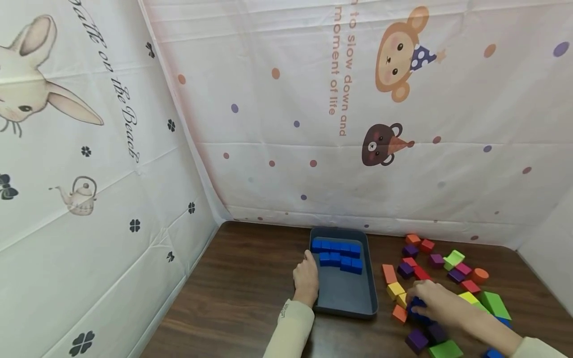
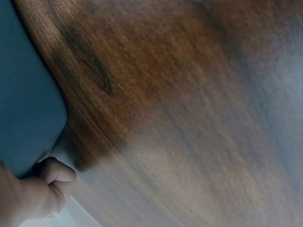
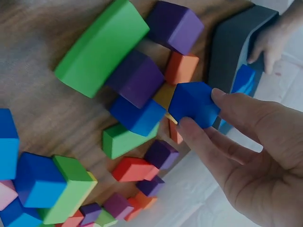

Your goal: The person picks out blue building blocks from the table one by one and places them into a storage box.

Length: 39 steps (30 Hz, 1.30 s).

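Note:
In the head view, my left hand (image 1: 306,279) grips the left rim of a dark grey tray (image 1: 343,294). The left wrist view has that hand (image 2: 45,191) with fingers curled at the tray's corner. Two rows of blue cubes (image 1: 334,246) lie at the tray's far end. My right hand (image 1: 436,301) is over the loose blocks, right of the tray. Its thumb and fingertips pinch a blue cube (image 3: 193,105), clear in the right wrist view. Below that cube lie another blue block (image 3: 137,116), a purple block (image 3: 136,79) and a yellow block (image 3: 164,96).
Scattered blocks cover the table's right side, among them a large green block (image 1: 494,304), an orange cylinder (image 1: 480,275) and a red block (image 1: 421,273). Bare wood tabletop (image 1: 241,278) lies left of the tray. Printed cloth (image 1: 268,119) hangs behind and at the left.

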Each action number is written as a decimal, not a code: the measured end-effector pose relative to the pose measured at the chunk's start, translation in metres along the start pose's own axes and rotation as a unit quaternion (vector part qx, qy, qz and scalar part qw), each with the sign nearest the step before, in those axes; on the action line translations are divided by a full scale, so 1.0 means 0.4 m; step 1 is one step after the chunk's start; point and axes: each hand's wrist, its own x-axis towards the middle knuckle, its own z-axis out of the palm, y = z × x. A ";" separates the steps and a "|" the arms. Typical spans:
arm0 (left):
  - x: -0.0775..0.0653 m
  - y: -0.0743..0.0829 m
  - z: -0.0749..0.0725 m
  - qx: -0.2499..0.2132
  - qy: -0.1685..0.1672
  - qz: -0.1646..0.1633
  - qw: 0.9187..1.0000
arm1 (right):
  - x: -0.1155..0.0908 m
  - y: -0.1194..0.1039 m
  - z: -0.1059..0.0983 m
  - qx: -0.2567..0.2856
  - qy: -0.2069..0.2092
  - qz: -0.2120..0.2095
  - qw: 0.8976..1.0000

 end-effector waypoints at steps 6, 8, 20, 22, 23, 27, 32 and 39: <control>0.001 -0.004 0.009 0.001 0.004 0.003 1.000 | 0.009 -0.001 -0.013 -0.015 0.020 -0.008 1.000; 0.000 -0.004 0.010 0.001 0.005 0.002 1.000 | 0.010 -0.001 -0.014 -0.019 0.031 -0.018 0.999; -0.001 0.000 0.003 -0.001 0.014 0.001 1.000 | 0.021 -0.026 -0.027 -0.037 0.093 -0.041 0.994; -0.001 -0.001 0.004 -0.001 0.016 0.001 1.000 | 0.025 -0.033 -0.030 -0.038 0.096 -0.037 0.994; -0.001 -0.002 0.004 -0.002 0.014 0.001 1.000 | 0.027 -0.036 -0.030 -0.040 0.097 -0.036 0.994; 0.004 -0.007 0.008 -0.015 0.005 0.002 1.000 | 0.039 -0.043 -0.032 -0.044 0.097 -0.030 0.994; 0.004 -0.009 0.007 -0.015 -0.006 0.003 1.000 | 0.059 -0.050 -0.028 -0.040 0.098 -0.036 0.994; 0.000 -0.004 -0.003 0.008 -0.025 0.002 1.000 | 0.084 -0.070 -0.018 -0.036 0.100 -0.050 0.993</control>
